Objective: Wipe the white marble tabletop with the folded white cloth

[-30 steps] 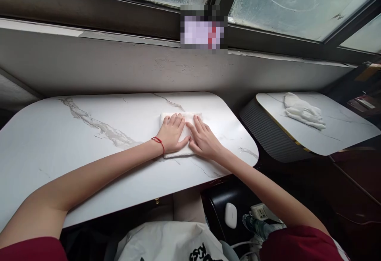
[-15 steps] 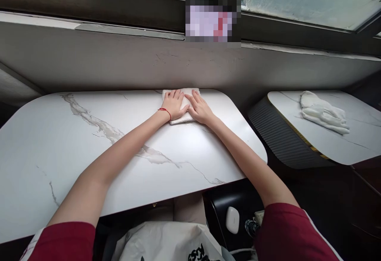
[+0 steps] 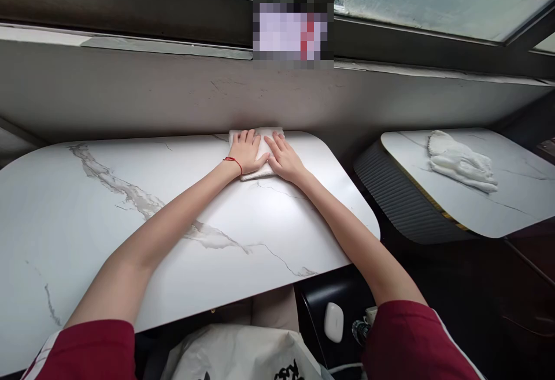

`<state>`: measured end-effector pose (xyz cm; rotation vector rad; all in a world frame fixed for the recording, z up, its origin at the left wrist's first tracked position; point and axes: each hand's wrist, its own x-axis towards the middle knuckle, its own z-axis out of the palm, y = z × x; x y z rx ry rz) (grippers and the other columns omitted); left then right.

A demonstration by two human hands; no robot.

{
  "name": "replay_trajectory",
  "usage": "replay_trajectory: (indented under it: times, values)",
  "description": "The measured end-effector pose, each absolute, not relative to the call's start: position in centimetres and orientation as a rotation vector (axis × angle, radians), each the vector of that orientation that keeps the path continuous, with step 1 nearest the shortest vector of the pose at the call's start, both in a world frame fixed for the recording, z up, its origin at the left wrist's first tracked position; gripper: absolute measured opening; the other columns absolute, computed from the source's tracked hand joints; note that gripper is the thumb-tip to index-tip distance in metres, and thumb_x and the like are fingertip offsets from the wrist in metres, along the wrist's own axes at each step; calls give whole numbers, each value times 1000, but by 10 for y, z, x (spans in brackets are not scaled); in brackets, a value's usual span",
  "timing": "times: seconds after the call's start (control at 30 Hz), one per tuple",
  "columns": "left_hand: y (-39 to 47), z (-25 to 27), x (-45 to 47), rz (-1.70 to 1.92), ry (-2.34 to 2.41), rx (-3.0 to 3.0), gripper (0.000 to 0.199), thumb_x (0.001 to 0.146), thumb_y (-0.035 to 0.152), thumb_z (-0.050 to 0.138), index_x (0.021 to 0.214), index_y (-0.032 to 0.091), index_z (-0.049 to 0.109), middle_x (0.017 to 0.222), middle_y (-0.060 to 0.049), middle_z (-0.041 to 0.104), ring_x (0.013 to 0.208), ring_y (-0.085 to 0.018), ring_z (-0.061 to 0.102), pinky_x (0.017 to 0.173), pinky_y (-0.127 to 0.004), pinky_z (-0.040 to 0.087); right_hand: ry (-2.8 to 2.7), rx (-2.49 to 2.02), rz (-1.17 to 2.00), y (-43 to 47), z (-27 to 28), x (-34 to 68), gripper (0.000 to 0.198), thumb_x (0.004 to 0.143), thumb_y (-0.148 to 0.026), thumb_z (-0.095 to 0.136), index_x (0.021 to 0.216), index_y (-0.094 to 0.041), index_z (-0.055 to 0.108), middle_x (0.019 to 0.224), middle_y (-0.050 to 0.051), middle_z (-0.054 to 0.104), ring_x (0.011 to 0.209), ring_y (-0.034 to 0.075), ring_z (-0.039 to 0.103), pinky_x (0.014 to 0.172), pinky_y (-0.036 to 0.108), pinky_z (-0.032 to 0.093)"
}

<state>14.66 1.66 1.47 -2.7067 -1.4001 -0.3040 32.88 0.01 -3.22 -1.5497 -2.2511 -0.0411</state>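
Note:
A folded white cloth [image 3: 262, 170] lies on the white marble-patterned tabletop [image 3: 243, 212] at its far edge, by the wall. Flat on the cloth's left part rests my left hand [image 3: 246, 151], fingers stretched out and a thin red cord round the wrist. My right hand [image 3: 284, 157] presses on the right part, palm down and fingers extended. The two thumbs nearly meet in the middle; whether they touch is hard to tell. Both arms reach forward across the table.
A second marble-patterned table [image 3: 515, 163] stands at the right with a crumpled white cloth [image 3: 462, 163] on it. Below the near edge are a white case [image 3: 333, 322] on a black surface and a pale bag [image 3: 234, 351]. A wall [image 3: 173, 88] and windows rise behind.
The view has turned a little to the right, so everything appears further left. Both hands stay flat on the cloth, which has slid slightly rightward over the tabletop.

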Motion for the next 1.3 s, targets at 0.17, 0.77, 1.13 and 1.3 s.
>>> replay_trajectory:
  times: [0.17, 0.77, 1.13, 1.3]
  values:
    - [3, 13, 155, -301, -1325, -2756, 69, 98, 49, 40, 148, 2, 43, 157, -25, 39, 142, -38, 36, 115, -50, 27, -2239, -1609, -57, -27, -28, 335, 65, 98, -33, 36, 158, -8, 34, 168, 17, 23, 158, 34, 16, 127, 56, 21]
    - [-154, 18, 189, -126, -1038, -3050, 81, 99, 53, 37, 159, -1, 24, 166, -26, 21, 155, -43, 17, 125, -58, 14, -2277, -1579, -144, -211, -27, 382, 72, 101, -22, 32, 166, -31, 1, 173, 2, 3, 158, 34, 15, 122, 62, 31]
    - [-113, 15, 229, -133, -938, -3136, 82, 98, 54, 38, 162, 6, 18, 170, -20, 12, 158, -36, 2, 127, -55, 7, -2197, -1668, -172, -179, -42, 427, 67, 101, -28, 31, 165, -25, 11, 172, 9, 11, 157, 35, 17, 123, 63, 28]
    - [-31, 16, 249, -79, -1035, -3186, 79, 98, 54, 38, 161, 9, 22, 171, -12, 13, 159, -26, 7, 129, -46, 7, -2133, -1761, -158, -93, -40, 439, 62, 97, -29, 33, 157, -11, 34, 168, 18, 24, 156, 36, 21, 123, 63, 25]
